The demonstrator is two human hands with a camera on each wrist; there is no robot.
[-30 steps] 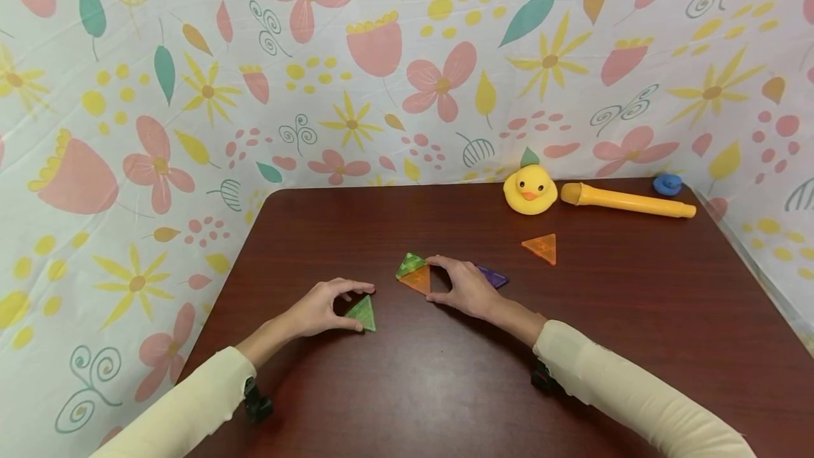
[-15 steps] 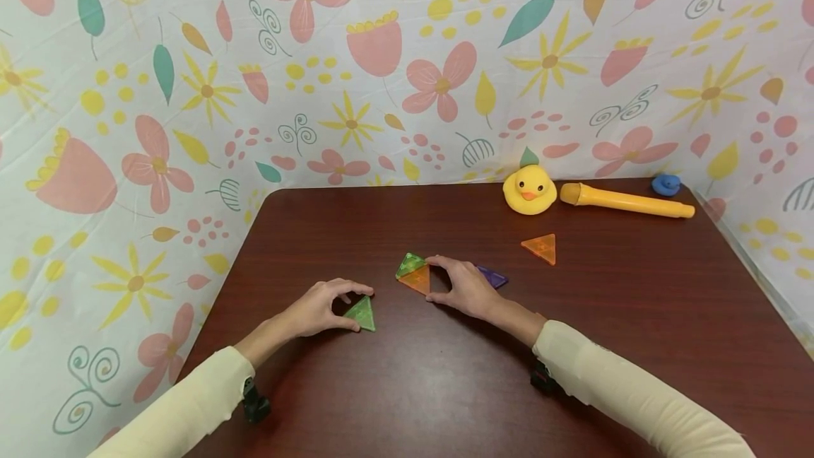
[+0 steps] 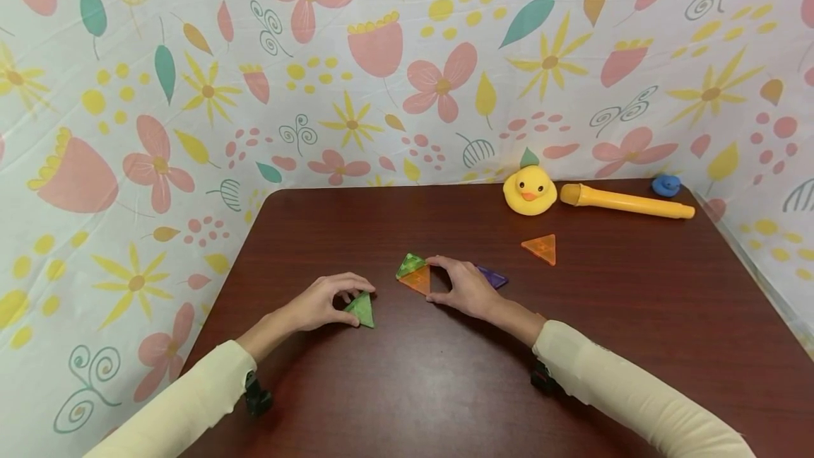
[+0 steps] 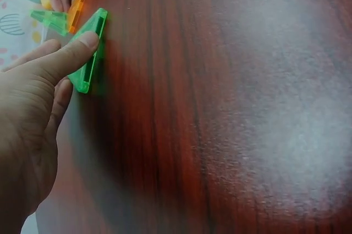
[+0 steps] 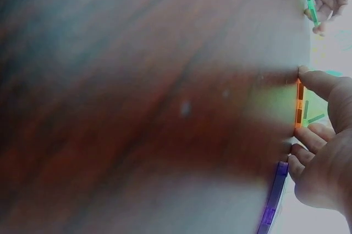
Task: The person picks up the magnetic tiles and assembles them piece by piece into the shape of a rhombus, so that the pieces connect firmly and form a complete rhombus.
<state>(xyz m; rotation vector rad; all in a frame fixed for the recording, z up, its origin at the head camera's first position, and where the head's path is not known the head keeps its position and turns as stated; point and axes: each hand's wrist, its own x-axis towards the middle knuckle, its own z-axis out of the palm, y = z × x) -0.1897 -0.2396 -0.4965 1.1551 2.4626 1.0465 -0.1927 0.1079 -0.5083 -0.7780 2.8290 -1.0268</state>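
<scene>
My left hand (image 3: 321,302) pinches a green triangular magnetic tile (image 3: 362,309) between thumb and fingers, and the left wrist view shows the thumb across the face of this tile (image 4: 88,71). To its right, my right hand (image 3: 469,290) holds an orange triangular tile (image 3: 416,279) by two corners. A second green tile (image 3: 410,263) adjoins that orange one along its far left side. Partly hidden behind the right hand lies a purple tile (image 3: 493,276), close to the curled lower fingers in the right wrist view.
Another orange triangle (image 3: 543,249) lies alone farther right on the dark wooden table (image 3: 407,387). Along the back edge are a yellow rubber duck (image 3: 530,191), a yellow microphone-shaped stick (image 3: 629,201) and a small blue duck (image 3: 666,185). A flowered cloth (image 3: 381,76) hangs behind.
My left hand has shifted slightly away from me with the green tile, which now sits a bit higher in the view. The right hand and its tiles stay put.
</scene>
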